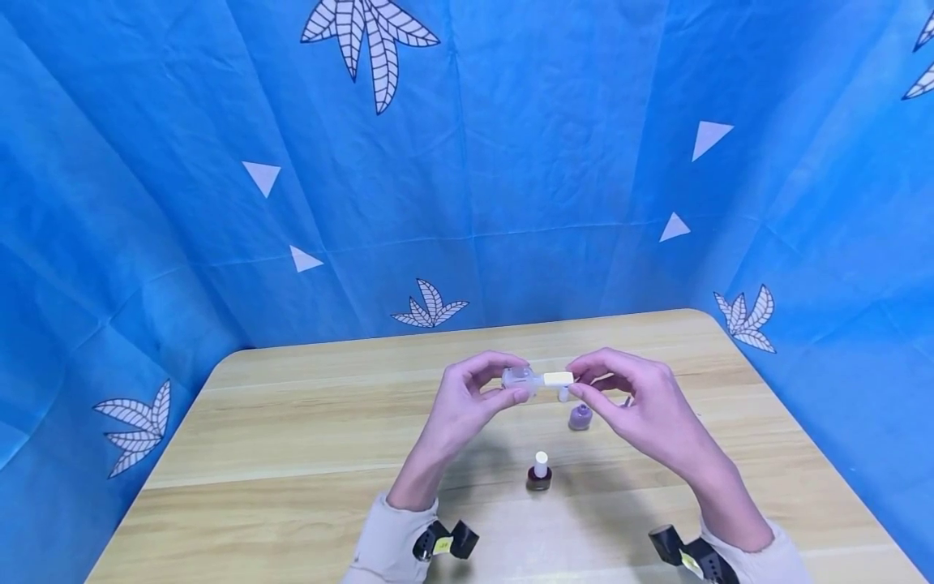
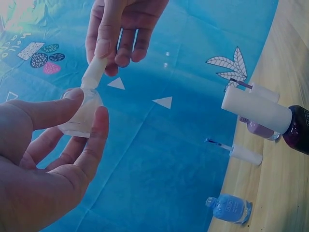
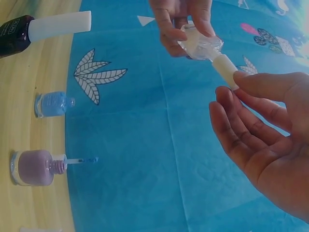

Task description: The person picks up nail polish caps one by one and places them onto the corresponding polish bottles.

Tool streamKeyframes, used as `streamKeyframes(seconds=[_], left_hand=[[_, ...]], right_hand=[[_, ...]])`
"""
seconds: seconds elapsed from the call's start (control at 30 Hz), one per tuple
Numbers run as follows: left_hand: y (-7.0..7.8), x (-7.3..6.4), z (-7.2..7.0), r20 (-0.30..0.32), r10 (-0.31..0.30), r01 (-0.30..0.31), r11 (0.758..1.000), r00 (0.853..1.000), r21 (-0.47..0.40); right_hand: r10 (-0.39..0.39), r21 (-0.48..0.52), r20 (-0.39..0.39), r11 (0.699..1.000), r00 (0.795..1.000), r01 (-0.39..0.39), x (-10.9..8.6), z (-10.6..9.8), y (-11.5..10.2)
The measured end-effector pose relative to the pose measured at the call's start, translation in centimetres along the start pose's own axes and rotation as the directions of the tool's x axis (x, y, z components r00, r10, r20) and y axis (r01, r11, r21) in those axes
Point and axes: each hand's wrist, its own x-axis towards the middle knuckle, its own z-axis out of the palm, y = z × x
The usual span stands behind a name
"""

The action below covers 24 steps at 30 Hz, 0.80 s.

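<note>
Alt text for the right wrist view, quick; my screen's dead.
The right hand pinches the white cap of a clear bottle that the left hand grips. Along the picture's left side, a capped dark bottle, an open blue bottle and an open purple bottle stand on a wooden table.

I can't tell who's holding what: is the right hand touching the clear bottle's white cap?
Touching. The right wrist view shows it: the right hand has its thumb against the white cap, at the end away from the clear bottle.
</note>
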Motion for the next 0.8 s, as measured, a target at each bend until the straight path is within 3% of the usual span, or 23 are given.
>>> streamKeyframes(seconds=[0.27, 0.8], left_hand=[[0.03, 0.04, 0.10, -0.003, -0.002, 0.002, 1.000, 1.000, 0.008], [0.33, -0.14, 0.18, 0.005, 0.018, -0.018, 1.000, 1.000, 0.022]], right_hand=[[0.007, -0.029, -0.006, 1.000, 1.000, -0.007, -0.02, 0.02, 0.12], [0.045, -0.033, 0.071, 0.999, 0.996, -0.043, -0.05, 0.53, 0.77]])
